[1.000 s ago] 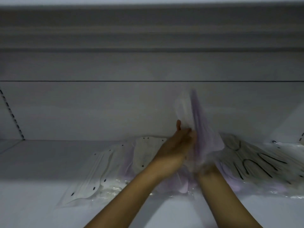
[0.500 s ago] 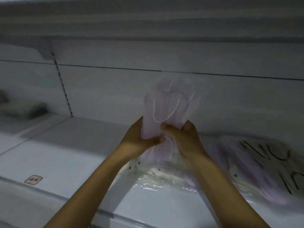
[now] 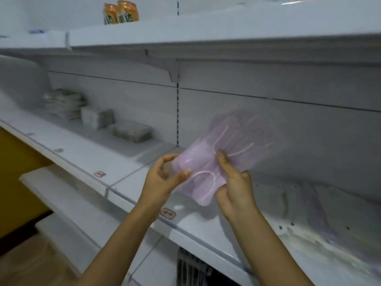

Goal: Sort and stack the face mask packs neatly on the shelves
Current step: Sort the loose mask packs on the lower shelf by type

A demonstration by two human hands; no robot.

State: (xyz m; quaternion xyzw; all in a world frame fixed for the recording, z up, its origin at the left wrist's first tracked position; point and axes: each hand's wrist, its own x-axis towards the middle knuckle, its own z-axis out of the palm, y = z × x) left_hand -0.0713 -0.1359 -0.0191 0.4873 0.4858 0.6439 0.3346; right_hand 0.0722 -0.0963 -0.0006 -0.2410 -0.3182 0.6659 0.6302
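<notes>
Both hands are up in front of me, holding one pack of purple face masks [image 3: 222, 155] in the air above the front edge of the middle shelf [image 3: 127, 170]. My left hand [image 3: 162, 180] pinches the pack's near-left end, thumb tip on the clear wrap and fingers curled round the edge behind it. My right hand [image 3: 235, 186] grips the pack's lower edge, thumb pressed flat on the front among the white ear loops, the other fingers tucked behind where I can't see them. The pack tilts, its far end pointing to about 1 o'clock, and that end is blurred.

Down at 4 o'clock, on the same shelf, lies a loose heap of mask packs [image 3: 321, 219] in clear wrap, purple and pale ones mixed; it is smeared and I can't count them. The pack in my hands is well above that heap and not touching it.

Out at 10 o'clock, further along the shelf, sits a pale stack of packs [image 3: 64, 104], and just beside it two boxy packs [image 3: 97, 117], one nearer me lying flat [image 3: 131, 131]. Small red price tags [image 3: 168, 213] dot the shelf's front rail. At 11 o'clock, on the upper shelf [image 3: 206, 27], stand two orange packets [image 3: 120, 12]. Below, at 8 o'clock, a lower shelf [image 3: 68, 199] juts out over a wooden floor [image 3: 31, 265].
</notes>
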